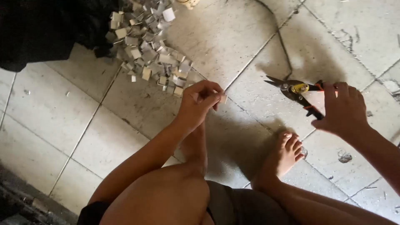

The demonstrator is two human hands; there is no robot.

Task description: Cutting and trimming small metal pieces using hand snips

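Note:
My left hand (pixel 199 101) is raised over the tiled floor, its fingers pinched on a small pale cut piece (pixel 223 99) that sticks out at the fingertips. My right hand (pixel 344 109) grips the red-and-black handles of metal snips (pixel 296 89); their dark blades point left and stand slightly apart. The two hands are about a hand's width from each other. Beyond my left hand lies a pile of small pale square pieces (pixel 149 50) on the floor.
My bare legs and a foot (pixel 286 155) fill the lower middle, on grey floor tiles (pixel 50 108). A dark cloth or bag (pixel 37 29) sits at the top left beside the pile. A dark cable (pixel 278 29) runs across the tiles above the snips.

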